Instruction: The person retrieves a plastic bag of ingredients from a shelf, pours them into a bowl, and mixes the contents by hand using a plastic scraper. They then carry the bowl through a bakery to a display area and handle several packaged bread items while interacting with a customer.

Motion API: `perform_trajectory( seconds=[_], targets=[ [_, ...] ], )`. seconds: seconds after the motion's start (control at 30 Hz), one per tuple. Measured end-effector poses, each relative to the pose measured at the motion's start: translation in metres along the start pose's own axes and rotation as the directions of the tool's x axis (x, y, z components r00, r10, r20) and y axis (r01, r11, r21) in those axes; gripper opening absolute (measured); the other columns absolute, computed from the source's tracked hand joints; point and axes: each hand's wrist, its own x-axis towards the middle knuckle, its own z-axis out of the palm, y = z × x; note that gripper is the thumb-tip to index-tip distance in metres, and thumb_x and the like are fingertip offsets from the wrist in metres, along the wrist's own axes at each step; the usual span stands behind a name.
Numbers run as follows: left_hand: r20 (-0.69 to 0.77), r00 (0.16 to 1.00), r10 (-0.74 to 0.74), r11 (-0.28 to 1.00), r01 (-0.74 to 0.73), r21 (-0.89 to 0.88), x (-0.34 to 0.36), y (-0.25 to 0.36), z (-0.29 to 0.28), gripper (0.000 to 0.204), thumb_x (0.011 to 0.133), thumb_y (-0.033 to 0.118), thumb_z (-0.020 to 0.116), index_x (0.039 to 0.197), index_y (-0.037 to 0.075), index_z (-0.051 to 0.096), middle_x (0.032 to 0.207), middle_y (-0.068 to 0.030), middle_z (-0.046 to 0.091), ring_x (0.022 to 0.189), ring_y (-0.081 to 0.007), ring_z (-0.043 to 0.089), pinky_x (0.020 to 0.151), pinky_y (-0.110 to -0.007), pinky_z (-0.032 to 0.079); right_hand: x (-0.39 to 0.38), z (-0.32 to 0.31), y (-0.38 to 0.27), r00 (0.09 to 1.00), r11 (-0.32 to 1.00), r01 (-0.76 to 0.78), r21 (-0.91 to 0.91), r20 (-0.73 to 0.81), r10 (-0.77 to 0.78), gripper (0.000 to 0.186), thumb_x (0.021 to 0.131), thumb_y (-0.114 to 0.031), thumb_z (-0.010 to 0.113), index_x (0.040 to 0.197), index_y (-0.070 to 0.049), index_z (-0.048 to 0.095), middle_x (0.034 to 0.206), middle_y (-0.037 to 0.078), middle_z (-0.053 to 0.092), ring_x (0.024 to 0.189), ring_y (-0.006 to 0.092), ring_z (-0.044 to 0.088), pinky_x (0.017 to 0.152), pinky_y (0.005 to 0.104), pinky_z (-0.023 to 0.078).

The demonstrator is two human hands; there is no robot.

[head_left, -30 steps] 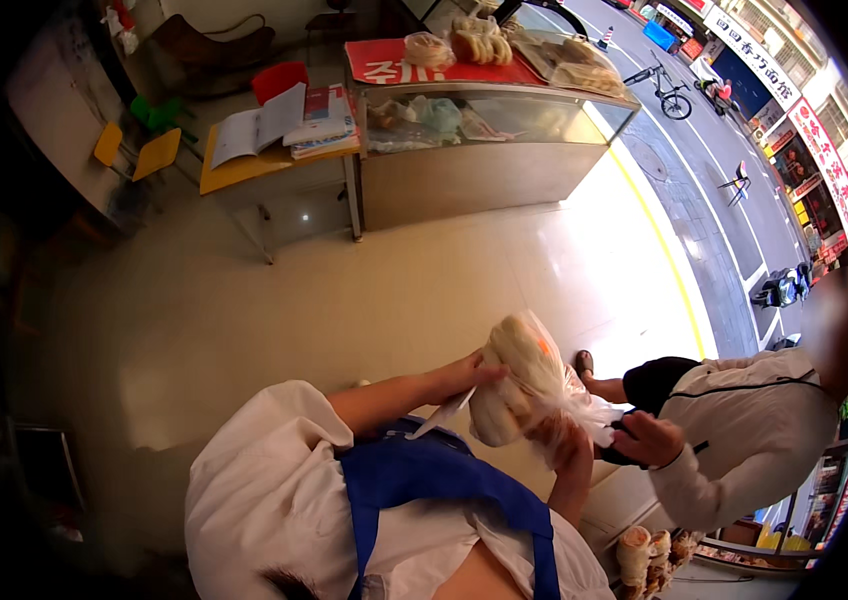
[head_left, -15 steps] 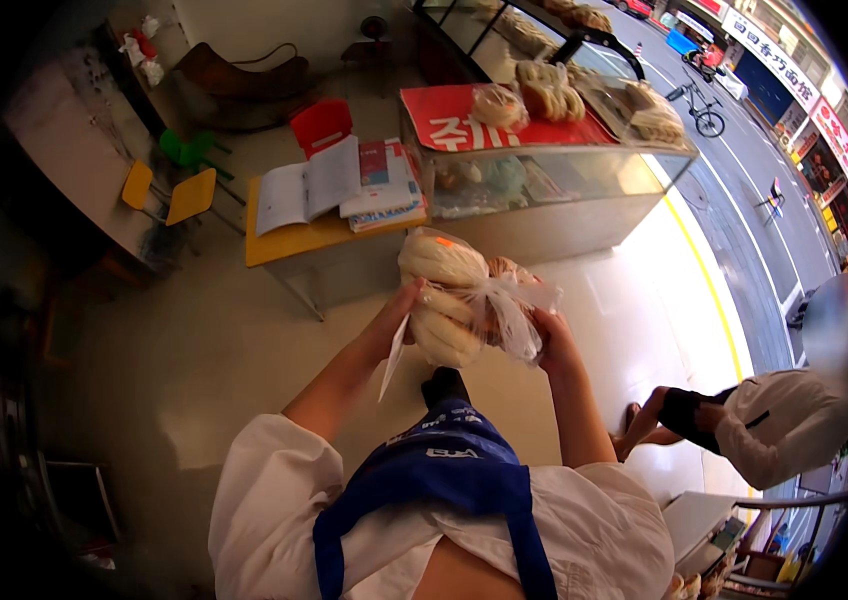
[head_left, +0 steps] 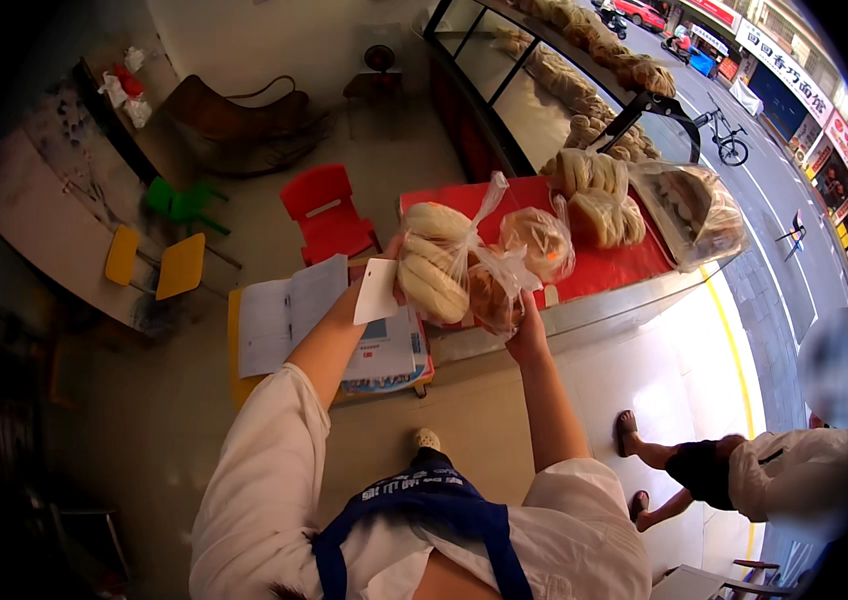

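My left hand [head_left: 393, 252], partly hidden, is closed on a clear bag of pale long buns [head_left: 434, 262]. A blank white card [head_left: 376, 292] shows at that hand; I cannot tell how it is held. My right hand [head_left: 527, 328] grips a second clear bag, with browner bread [head_left: 493, 300] in it, its knotted plastic top loose above the fingers. Both bags hang side by side over the near edge of the red-topped counter [head_left: 599, 285]. Just beyond them a bagged round bread [head_left: 538, 243] lies on the red top.
More bagged bread [head_left: 596, 200] and a large plastic-covered pack [head_left: 689, 212] sit farther right on the counter. A glass case [head_left: 524, 90] stands behind. Left are a yellow desk with papers [head_left: 274, 325] and a red chair [head_left: 330, 212]. A person [head_left: 794, 470] is at the right.
I have stepped toward the counter, my hands carrying both bags forward to its edge. The two bags have come somewhat apart. The person at the right has shifted.
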Motion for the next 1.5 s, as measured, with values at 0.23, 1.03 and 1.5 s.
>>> perform_trajectory(
  seconds=[0.23,1.03,1.5],
  targets=[
    [-0.176,0.900,0.398,0.861,-0.300,0.410,0.063,0.032,-0.055,0.044,0.089,0.041,0.038,0.110,0.004,0.051,0.103,-0.0099,0.056,0.091,-0.0175,0.055,0.080,-0.030,0.043,0.027,0.029,0.009,0.759,-0.086,0.000,-0.996,0.056,-0.649,0.035,0.089,-0.019,0.041,0.121,-0.003,0.041,0.109,0.014,0.049,0.097,0.0265,0.049,0.082,0.0346,0.040],
    [-0.880,0.433,0.196,0.958,0.109,0.267,-0.396,0.031,-0.235,0.044,0.086,0.046,0.040,0.115,0.013,0.044,0.104,-0.0036,0.051,0.090,-0.0139,0.049,0.073,-0.030,0.038,-0.004,0.223,0.442,0.837,0.579,-0.485,-0.656,-0.156,0.524,0.011,0.083,-0.015,0.054,0.081,-0.003,0.054,0.064,0.003,0.054,0.054,0.0110,0.049,0.048,0.0225,0.039],
    [-0.947,0.322,0.004,0.995,0.093,0.035,-0.731,0.129,-0.479,0.029,0.080,0.032,0.054,0.095,0.008,0.053,0.081,-0.0016,0.056,0.071,-0.0131,0.052,0.057,-0.027,0.041,-0.018,0.167,0.624,0.636,0.572,-0.771,-0.280,-0.387,0.667,0.006,0.077,-0.012,0.051,0.083,-0.011,0.048,0.053,0.004,0.045,0.052,0.0177,0.051,0.048,0.0302,0.044]
  ],
)
